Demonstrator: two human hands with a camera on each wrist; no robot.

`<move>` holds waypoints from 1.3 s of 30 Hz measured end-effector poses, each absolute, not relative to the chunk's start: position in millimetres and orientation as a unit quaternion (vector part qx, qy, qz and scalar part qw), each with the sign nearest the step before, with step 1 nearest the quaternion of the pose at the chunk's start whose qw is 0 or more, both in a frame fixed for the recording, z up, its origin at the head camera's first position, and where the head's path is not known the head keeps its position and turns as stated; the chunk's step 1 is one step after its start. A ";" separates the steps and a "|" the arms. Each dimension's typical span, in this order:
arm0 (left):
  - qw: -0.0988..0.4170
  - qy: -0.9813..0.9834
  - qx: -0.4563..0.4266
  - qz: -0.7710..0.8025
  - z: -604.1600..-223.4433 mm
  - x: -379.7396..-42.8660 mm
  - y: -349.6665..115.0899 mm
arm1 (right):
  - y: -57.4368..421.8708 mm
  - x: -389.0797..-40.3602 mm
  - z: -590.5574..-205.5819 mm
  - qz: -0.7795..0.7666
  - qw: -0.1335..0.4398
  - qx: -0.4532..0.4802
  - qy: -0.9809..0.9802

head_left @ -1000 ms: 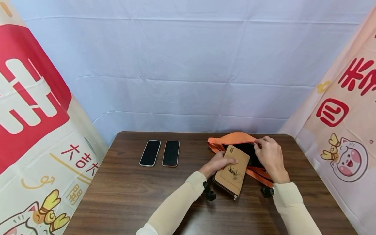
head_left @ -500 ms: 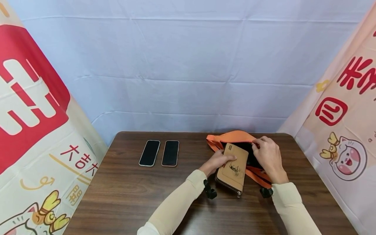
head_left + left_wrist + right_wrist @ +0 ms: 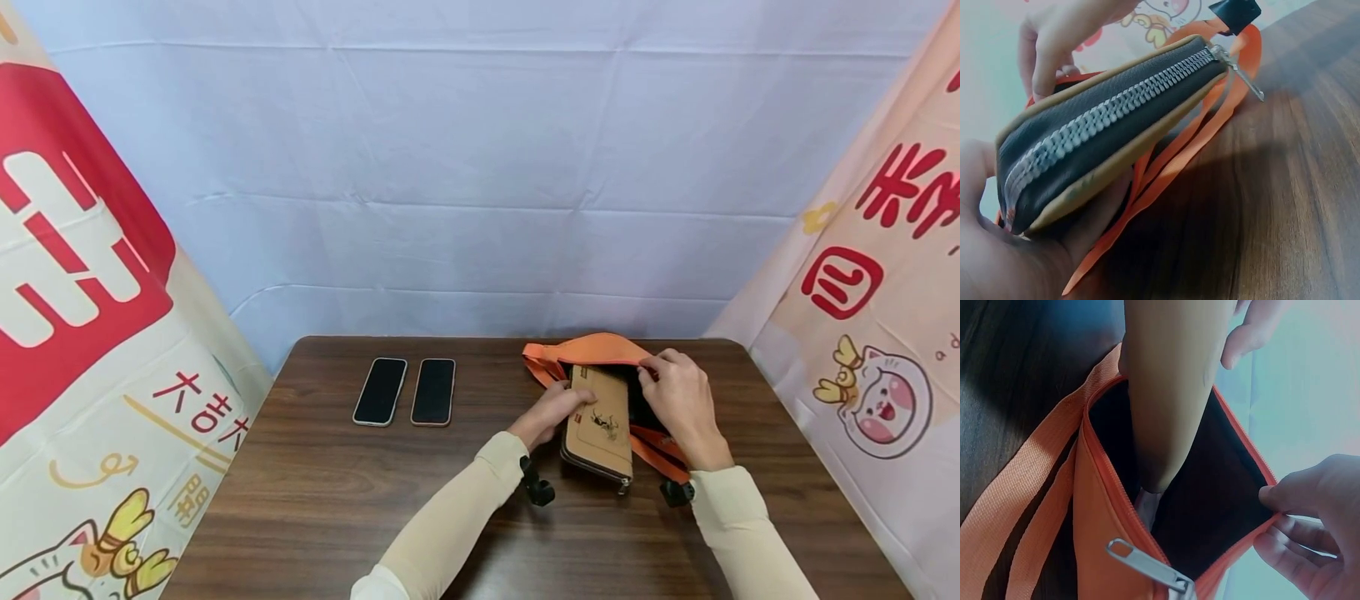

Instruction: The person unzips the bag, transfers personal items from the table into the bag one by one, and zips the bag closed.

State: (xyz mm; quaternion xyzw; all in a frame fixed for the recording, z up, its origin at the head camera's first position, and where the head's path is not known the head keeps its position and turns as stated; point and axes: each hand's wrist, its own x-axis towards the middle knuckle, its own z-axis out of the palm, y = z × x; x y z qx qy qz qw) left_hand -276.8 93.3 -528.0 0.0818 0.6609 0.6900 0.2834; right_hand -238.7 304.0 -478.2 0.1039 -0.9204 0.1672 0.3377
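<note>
A tan zip-around wallet (image 3: 606,429) with a dark printed figure is gripped by my left hand (image 3: 553,412), thumb on its face and fingers underneath. Its far end reaches into the mouth of an orange zippered bag (image 3: 600,347). In the left wrist view the wallet's metal zipper (image 3: 1110,109) faces the camera, closed. My right hand (image 3: 681,404) pinches the bag's rim at the right corner. The right wrist view shows the dark lining (image 3: 1210,481) with the wallet's end inside, a pale item (image 3: 1147,509) below it, and the bag's zipper pull (image 3: 1147,562) at the near corner.
Two phones, one with a white edge (image 3: 380,392) and one with a reddish edge (image 3: 433,392), lie side by side on the brown wooden table (image 3: 337,517). Orange straps (image 3: 660,454) trail from the bag toward the right wrist. A pale cloth backdrop (image 3: 480,208) stands behind.
My left hand has turned the wallet more upright and moved its far end deeper under the bag's rim. My right hand keeps its pinch on the rim, shifting slightly left.
</note>
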 end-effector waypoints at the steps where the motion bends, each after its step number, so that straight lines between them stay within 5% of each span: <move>1: 0.287 0.650 0.080 0.700 -528.2 -277.3 93.5 | 304.0 -238.8 -478.2 0.167 0.339 0.105 -0.920; 39: 0.251 0.488 -0.018 0.836 -531.1 -282.2 101.6 | 286.1 -231.9 -483.8 0.167 0.319 0.122 -0.925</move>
